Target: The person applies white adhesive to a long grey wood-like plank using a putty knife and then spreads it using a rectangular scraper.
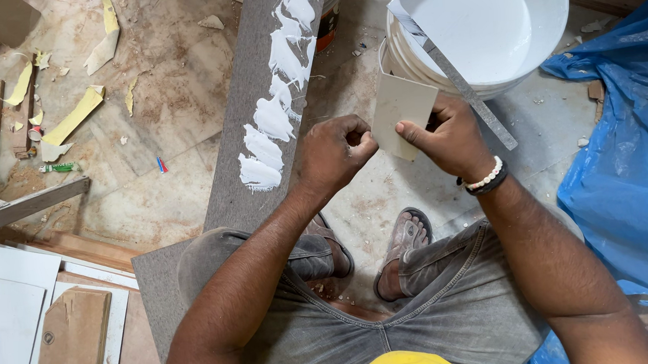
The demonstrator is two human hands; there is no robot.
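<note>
Right hand [451,135] pinching thin stiff card scraper [402,115] by its edge, just below glue bucket [552,15]; left hand [333,152] fisted beside; light, probably glue-slick.

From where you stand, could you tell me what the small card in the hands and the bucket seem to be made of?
The card in the right hand looks like thin laminate or stiff plastic: flat, matte beige, crisp edges. The bucket looks like smooth white plastic, holding white liquid.

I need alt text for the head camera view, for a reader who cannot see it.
A seated person's right hand holds a small beige card beside the closed left hand, above a grey board smeared with white paste, near a white bucket.
</note>
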